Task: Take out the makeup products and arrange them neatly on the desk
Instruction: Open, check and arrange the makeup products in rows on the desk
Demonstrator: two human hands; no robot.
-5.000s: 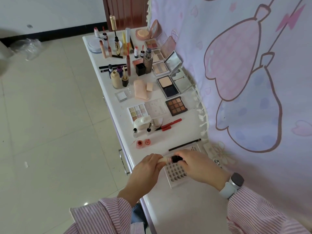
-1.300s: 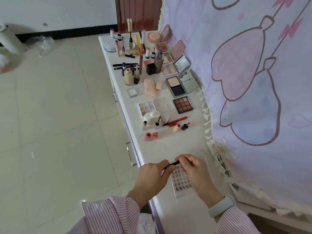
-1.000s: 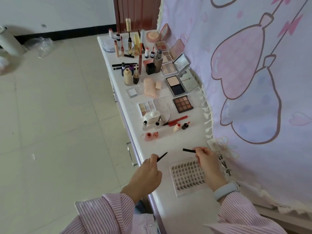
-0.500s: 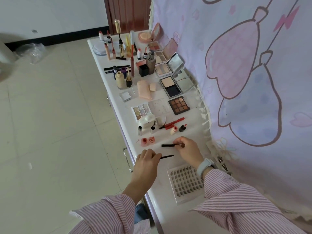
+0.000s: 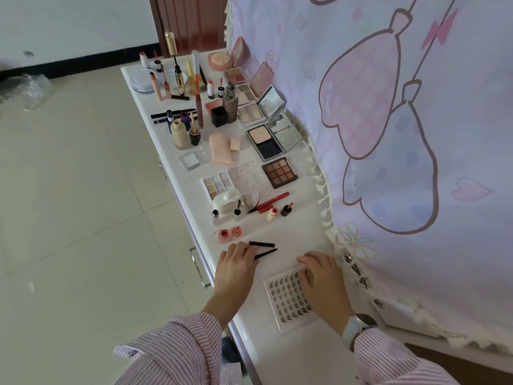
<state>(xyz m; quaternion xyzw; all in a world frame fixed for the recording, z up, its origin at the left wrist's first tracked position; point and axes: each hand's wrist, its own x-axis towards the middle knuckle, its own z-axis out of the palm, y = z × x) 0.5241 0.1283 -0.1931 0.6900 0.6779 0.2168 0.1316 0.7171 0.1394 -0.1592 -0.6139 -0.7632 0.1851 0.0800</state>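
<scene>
While the thin pen [image 5: 265, 253] is pinched at its butt by the left hand [image 5: 236, 263], the lash tray [image 5: 288, 298], light and slippery, is pressed flat-fingered by the right hand [image 5: 323, 276]; edges would be gripped.

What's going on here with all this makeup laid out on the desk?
A person in a striped shirt is arranging makeup on a long white desk. The left hand holds a thin black liner pen, setting it beside its black cap, which lies on the desk. The right hand rests on a tray of false lashes. Palettes, bottles and lipsticks already sit in rows farther along.
</scene>
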